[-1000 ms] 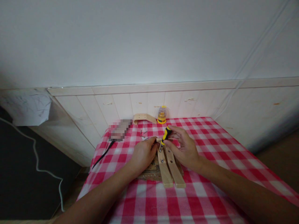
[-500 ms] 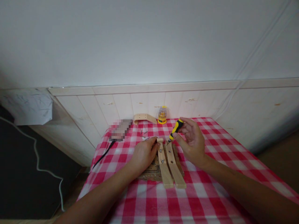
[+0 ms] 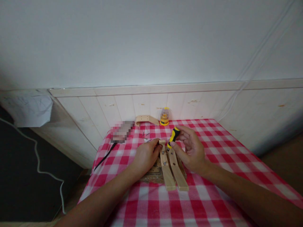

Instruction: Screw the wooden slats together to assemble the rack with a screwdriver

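Note:
Two light wooden slats (image 3: pixel 172 170) lie side by side on a brown patterned board on the red-and-white checked tablecloth (image 3: pixel 213 148). My left hand (image 3: pixel 145 156) is closed, pressing on the far end of the left slat. My right hand (image 3: pixel 190 148) pinches a small yellow-and-black screwdriver (image 3: pixel 172 136), tilted with its tip down near the far end of the slats. Screw heads show in the left slat.
A curved wooden piece (image 3: pixel 145 119) and a yellow bit holder (image 3: pixel 164 116) stand at the table's far edge by the white panelled wall. A blurred box (image 3: pixel 121 131) with a black cable (image 3: pixel 104 157) lies far left. Loose screws (image 3: pixel 145 135) lie beside it.
My right hand lifted the screwdriver up and to the right off the slat, and has now brought it back down toward the slats' far end. My left hand stayed put.

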{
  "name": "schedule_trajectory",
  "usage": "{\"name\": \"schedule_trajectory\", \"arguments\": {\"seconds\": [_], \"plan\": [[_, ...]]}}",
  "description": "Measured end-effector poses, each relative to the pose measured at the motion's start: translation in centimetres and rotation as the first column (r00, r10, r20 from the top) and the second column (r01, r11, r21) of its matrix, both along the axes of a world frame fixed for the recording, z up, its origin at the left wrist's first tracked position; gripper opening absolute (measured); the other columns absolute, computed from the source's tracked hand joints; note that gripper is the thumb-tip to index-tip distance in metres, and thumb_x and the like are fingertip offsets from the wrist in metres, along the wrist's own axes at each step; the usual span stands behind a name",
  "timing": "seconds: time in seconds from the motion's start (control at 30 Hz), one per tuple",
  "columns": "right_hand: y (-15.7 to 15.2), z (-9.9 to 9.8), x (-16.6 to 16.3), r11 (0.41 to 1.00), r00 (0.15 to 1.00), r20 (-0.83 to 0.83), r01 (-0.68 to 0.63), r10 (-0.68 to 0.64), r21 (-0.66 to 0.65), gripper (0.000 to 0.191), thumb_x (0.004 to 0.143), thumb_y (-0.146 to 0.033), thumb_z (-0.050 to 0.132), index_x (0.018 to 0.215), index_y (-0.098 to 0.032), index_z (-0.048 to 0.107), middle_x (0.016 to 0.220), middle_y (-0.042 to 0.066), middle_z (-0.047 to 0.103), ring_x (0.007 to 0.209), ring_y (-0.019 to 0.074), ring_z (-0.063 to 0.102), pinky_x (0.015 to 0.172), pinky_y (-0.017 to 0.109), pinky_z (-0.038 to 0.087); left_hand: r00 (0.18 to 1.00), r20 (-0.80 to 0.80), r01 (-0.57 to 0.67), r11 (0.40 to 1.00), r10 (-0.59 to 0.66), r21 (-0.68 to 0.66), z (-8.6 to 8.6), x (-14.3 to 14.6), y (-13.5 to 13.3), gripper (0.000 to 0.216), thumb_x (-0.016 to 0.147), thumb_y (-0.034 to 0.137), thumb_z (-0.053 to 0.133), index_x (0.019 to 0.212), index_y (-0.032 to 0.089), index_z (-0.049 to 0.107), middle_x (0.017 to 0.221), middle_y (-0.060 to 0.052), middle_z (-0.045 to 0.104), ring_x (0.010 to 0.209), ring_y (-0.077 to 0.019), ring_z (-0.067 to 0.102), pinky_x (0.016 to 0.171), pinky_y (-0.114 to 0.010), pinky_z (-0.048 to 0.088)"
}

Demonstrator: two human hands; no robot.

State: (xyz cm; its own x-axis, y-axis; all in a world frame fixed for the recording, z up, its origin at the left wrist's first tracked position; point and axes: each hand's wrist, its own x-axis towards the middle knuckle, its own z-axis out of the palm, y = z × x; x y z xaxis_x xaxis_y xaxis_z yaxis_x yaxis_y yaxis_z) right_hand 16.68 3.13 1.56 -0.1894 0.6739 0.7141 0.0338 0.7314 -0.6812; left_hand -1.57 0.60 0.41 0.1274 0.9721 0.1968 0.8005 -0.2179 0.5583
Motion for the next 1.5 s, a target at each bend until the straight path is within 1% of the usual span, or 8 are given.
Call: {"name": "schedule_trajectory", "arguments": {"seconds": [0.2, 0.5, 0.6, 0.7, 0.83, 0.97, 1.23, 1.5], "plan": [[-0.9, 0.0, -0.1, 0.998, 0.997, 0.055, -0.05, 0.048, 0.042, 0.047, 0.089, -0.019, 0.066, 0.133, -0.027, 0.052, 0.115, 0.01, 0.066, 0.092, 0.0225, 0.071, 0.082, 0.039, 0.062, 1.0, 0.009, 0.005, 1.0, -0.005, 0.011, -0.2, -0.1, 0.1, 0.027, 0.096, 0.03, 0.045, 0.113, 0.021, 0.064, 0.098, -0.008, 0.075, 0.09, -0.0226, 0.071, 0.074, -0.028, 0.048], [-1.2, -0.2, 0.0, 0.996, 0.993, 0.1, -0.066, 0.06, 0.065, 0.048, 0.088, -0.02, 0.065, 0.134, -0.028, 0.053, 0.106, 0.008, 0.07, 0.087, 0.0222, 0.071, 0.08, 0.038, 0.061, 1.0, -0.03, -0.005, 1.0, 0.005, 0.015, -0.1, -0.1, 0.0, 0.025, 0.095, 0.027, 0.045, 0.11, 0.021, 0.064, 0.097, -0.008, 0.076, 0.089, -0.0231, 0.071, 0.071, -0.028, 0.047], [-1.3, -0.2, 0.0, 0.994, 0.991, 0.122, -0.074, 0.064, 0.084, 0.049, 0.087, -0.017, 0.064, 0.134, -0.028, 0.052, 0.107, 0.009, 0.071, 0.087, 0.022, 0.072, 0.078, 0.036, 0.062, 0.999, -0.042, -0.013, 1.0, 0.013, 0.005, -0.2, -0.1, 0.1, 0.026, 0.095, 0.027, 0.045, 0.112, 0.021, 0.064, 0.097, -0.008, 0.076, 0.086, -0.0231, 0.071, 0.07, -0.029, 0.047], [-1.3, -0.2, 0.1, 0.989, 0.986, 0.151, -0.088, 0.071, 0.115, 0.051, 0.086, -0.013, 0.063, 0.134, -0.026, 0.051, 0.114, 0.01, 0.07, 0.092, 0.0229, 0.072, 0.077, 0.035, 0.062, 0.999, -0.032, -0.005, 1.0, 0.005, 0.004, -0.3, -0.2, 0.2, 0.027, 0.095, 0.027, 0.046, 0.114, 0.021, 0.064, 0.1, -0.009, 0.076, 0.09, -0.0236, 0.072, 0.073, -0.029, 0.048], [-1.2, -0.3, 0.2, 0.98, 0.983, 0.181, -0.066, 0.031, 0.19, 0.055, 0.084, -0.011, 0.065, 0.135, -0.026, 0.052, 0.119, 0.01, 0.069, 0.101, 0.0241, 0.071, 0.085, 0.037, 0.062, 1.0, -0.015, 0.001, 1.0, -0.001, 0.004, -0.4, -0.2, 0.2, 0.029, 0.094, 0.026, 0.045, 0.115, 0.021, 0.065, 0.104, -0.009, 0.076, 0.095, -0.0239, 0.072, 0.076, -0.029, 0.049], [-0.9, -0.4, 0.1, 0.974, 0.983, 0.182, -0.02, -0.022, 0.224, 0.057, 0.083, -0.013, 0.069, 0.135, -0.028, 0.052, 0.118, 0.008, 0.069, 0.099, 0.0234, 0.071, 0.088, 0.037, 0.061, 1.0, -0.015, -0.002, 1.0, 0.002, -0.005, -0.3, -0.1, 0.1, 0.029, 0.095, 0.027, 0.045, 0.115, 0.021, 0.065, 0.105, -0.009, 0.076, 0.095, -0.024, 0.072, 0.076, -0.029, 0.05], [-0.8, -0.3, -0.1, 0.975, 0.986, 0.164, -0.006, -0.032, 0.223, 0.056, 0.083, -0.016, 0.071, 0.135, -0.029, 0.053, 0.108, 0.006, 0.07, 0.087, 0.0203, 0.071, 0.077, 0.032, 0.061, 1.0, -0.029, -0.012, 1.0, 0.012, -0.001, -0.3, -0.1, 0.2, 0.027, 0.095, 0.028, 0.046, 0.113, 0.021, 0.065, 0.104, -0.009, 0.076, 0.097, -0.0246, 0.072, 0.077, -0.03, 0.049], [-0.8, -0.1, -0.1, 0.978, 0.985, 0.168, 0.001, -0.037, 0.209, 0.053, 0.084, -0.018, 0.073, 0.132, -0.028, 0.054, 0.105, 0.005, 0.07, 0.084, 0.0195, 0.07, 0.075, 0.032, 0.06, 1.0, -0.009, -0.004, 1.0, 0.004, -0.014, -0.1, -0.1, 0.0, 0.027, 0.095, 0.027, 0.046, 0.114, 0.02, 0.064, 0.103, -0.009, 0.076, 0.093, -0.0237, 0.072, 0.075, -0.029, 0.049]]}}
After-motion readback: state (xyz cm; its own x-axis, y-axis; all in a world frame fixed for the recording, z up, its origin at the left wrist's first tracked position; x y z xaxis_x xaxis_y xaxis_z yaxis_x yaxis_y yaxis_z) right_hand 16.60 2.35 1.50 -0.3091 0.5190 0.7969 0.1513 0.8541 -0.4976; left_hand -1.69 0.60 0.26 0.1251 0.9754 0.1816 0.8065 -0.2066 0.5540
